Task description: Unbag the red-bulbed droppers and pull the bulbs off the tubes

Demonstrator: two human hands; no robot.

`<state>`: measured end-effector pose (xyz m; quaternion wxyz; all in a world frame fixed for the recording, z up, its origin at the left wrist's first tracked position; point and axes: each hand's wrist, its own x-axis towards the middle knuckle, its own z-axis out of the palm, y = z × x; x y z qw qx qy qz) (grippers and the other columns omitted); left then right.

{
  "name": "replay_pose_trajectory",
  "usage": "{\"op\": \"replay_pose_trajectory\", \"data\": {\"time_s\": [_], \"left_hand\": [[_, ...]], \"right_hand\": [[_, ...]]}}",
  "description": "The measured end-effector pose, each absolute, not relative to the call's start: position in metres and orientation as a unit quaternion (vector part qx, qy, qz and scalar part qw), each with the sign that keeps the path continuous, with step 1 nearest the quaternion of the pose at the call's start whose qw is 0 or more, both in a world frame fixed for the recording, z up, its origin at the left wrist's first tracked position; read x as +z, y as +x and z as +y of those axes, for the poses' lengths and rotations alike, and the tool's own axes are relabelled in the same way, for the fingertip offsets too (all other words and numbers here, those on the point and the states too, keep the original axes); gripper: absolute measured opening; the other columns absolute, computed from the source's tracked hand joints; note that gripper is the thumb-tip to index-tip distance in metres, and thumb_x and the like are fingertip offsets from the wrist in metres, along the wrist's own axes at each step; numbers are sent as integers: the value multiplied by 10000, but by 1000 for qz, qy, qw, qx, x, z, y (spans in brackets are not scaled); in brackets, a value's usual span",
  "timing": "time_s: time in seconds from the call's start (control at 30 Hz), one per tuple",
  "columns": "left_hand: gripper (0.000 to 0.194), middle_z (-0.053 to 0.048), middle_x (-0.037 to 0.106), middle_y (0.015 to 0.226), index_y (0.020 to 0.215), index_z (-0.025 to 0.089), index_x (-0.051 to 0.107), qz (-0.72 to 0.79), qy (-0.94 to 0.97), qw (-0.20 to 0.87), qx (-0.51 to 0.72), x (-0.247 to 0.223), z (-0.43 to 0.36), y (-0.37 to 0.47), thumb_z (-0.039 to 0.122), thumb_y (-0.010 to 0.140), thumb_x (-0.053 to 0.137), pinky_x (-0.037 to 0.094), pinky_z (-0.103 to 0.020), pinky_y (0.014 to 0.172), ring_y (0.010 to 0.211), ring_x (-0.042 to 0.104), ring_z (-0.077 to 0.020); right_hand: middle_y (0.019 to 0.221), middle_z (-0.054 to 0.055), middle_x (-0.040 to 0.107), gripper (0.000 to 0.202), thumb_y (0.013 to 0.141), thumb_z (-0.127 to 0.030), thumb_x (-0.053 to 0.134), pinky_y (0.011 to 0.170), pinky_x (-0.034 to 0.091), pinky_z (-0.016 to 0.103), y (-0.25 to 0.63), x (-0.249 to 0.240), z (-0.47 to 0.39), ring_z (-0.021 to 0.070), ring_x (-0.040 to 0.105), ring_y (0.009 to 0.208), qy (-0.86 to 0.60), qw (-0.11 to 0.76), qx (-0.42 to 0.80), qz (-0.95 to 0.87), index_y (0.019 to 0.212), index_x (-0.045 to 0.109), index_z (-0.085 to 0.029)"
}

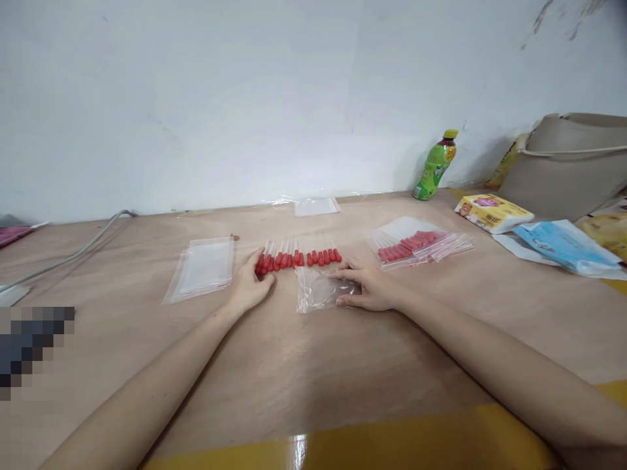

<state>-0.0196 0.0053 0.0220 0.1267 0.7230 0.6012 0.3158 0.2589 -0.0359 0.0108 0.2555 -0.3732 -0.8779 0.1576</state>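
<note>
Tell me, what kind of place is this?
Probably a work table by a wall, at home or in a small workshop. Red-tipped sticks in a row, stacked clear bags and a drink bottle suggest it.

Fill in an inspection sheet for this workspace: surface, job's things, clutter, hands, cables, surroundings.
Surface: brown tabletop, yellow band along the near edge
Job's things: row of red-tipped sticks; clear bag nearer the person; filled bags at right; flat bags at left
Clutter: green bottle, yellow tissue pack, blue-and-white packet; pixelated dark object, unidentifiable
Hands: left hand at the row's left end; right hand on the clear bag
Cables: grey cable at left
Surroundings: pale wall behind, dark marks upper right
</note>
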Motion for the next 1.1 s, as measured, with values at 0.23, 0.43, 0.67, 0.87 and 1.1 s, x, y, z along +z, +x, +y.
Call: {"op": "replay_pose_trajectory", "data": {"time_s": [0.23, 0.43, 0.67, 0.87, 1.1], "left_hand": [[584, -122, 432, 1296, 1243, 152, 460, 577, 741, 68, 335, 16, 6, -25, 232, 675, 573, 341, -425, 1020, 1218, 396, -280], [384, -49, 420, 1339, 1261, 207, 443, 350, 889, 32, 295, 32, -35, 1, 273, 889, 371, 247, -406, 1081, 1304, 273, -196], [608, -77, 13, 1474, 1410, 190, 13, 301, 951, 71, 25, 27, -51, 15, 468, 917, 235, 89, -451, 1098, 1354, -9, -232], [631, -70, -1, 1470, 1404, 235, -3, 289, 953, 85, -34, 28, -46, 4, 528, 898, 234, 33, -485, 1082, 1347, -42, -256], [502, -25, 155, 1472, 1370, 331, 226, 282, 950, 133, 26, 40, -45, 1, 455, 898, 346, 147, -451, 1085, 1348, 137, -235]], "right_hand": [[1304, 113, 427, 679, 738, -579, 544, 980, 271, 466, 256, 24, -43, 267, 360, 1200, -347, 167, 124, -914, 1302, 409, -225], [1461, 70, 182, 555, 917, -481, 215, 1084, 66, 463, 247, 24, -47, 204, 115, 1349, -329, 85, 128, -932, 1401, 145, -218], [1465, 116, -1, 702, 871, -577, 256, 1076, 1, 506, 242, 19, -49, 244, 15, 1354, -313, 47, 107, -943, 1406, 36, -181], [1456, 94, 170, 586, 902, -508, 251, 1090, 60, 470, 246, 22, -50, 217, 114, 1350, -344, 88, 156, -922, 1390, 204, -187], [1084, 96, 608, 327, 883, -344, 415, 847, 431, 309, 250, 24, -49, 158, 565, 968, -341, 251, 210, -881, 1075, 607, -162]]}}
